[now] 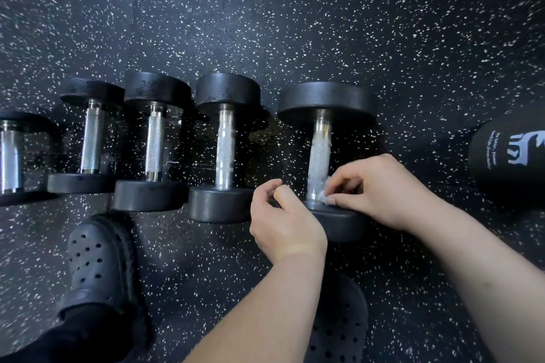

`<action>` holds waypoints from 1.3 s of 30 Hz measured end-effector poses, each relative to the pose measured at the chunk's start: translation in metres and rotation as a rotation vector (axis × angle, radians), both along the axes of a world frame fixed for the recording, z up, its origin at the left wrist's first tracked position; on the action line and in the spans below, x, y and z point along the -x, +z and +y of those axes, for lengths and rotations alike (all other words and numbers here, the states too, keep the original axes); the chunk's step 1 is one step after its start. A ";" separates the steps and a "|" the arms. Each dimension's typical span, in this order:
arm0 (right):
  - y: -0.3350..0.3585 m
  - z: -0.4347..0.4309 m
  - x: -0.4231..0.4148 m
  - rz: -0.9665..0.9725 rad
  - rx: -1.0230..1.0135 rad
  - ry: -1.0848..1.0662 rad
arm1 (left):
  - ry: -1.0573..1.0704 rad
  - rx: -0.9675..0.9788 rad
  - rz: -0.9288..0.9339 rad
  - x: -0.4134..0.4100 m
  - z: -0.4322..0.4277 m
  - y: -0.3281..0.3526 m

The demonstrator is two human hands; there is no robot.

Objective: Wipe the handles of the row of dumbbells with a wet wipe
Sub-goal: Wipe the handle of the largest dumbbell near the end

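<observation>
Row of five dumbbells (154,144) on black rubber floor (295,23) with white flecks, handles pointing away from the viewer, black heads at near and far ends. Leftmost one cut off by the frame edge. Rightmost dumbbell (324,103) the largest, set slightly apart from its neighbour. Right hand (380,188) at the near end of its knurled steel handle (320,153), fingers curled, thumb and fingertips pinching a small crumpled white wet wipe (325,200) against the metal just above the near head. Pale, patchy sheen along that handle and along the next one to the left (wet or only reflecting, not clear). Left hand (283,215) close beside, over the left edge of the same near head, fingers curled inward, thumb up toward the handle; unclear whether gripping the head or merely resting there, nothing else seen in it. Both forearms bare, reaching in from the lower edge. Black perforated clog (100,259) on the left foot near the third dumbbell's near head; a second clog (336,321) partly hidden under the left forearm. Dark round object (507,162) with white print at the right edge, apart from the row.
</observation>
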State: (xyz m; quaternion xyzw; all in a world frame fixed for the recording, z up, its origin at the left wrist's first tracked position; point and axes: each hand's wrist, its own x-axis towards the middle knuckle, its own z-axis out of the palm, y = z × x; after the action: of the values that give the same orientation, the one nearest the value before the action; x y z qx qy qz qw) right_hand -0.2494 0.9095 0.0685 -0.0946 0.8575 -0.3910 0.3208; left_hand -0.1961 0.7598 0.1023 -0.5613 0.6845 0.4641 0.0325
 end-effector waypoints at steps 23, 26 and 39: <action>-0.031 -0.009 0.008 -0.531 0.305 -0.334 | -0.005 0.019 0.005 -0.002 0.004 -0.003; -0.020 -0.005 0.006 -0.457 0.232 -0.394 | -0.005 0.024 0.016 -0.002 0.002 -0.005; -0.007 -0.054 0.015 0.664 -0.485 0.091 | -0.008 0.022 0.027 -0.002 0.002 -0.007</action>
State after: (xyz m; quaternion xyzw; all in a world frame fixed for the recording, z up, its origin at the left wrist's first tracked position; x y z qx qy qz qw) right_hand -0.2646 0.8552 0.0619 -0.1751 0.9766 -0.1111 0.0567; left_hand -0.1937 0.7614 0.0954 -0.5525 0.6923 0.4639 0.0189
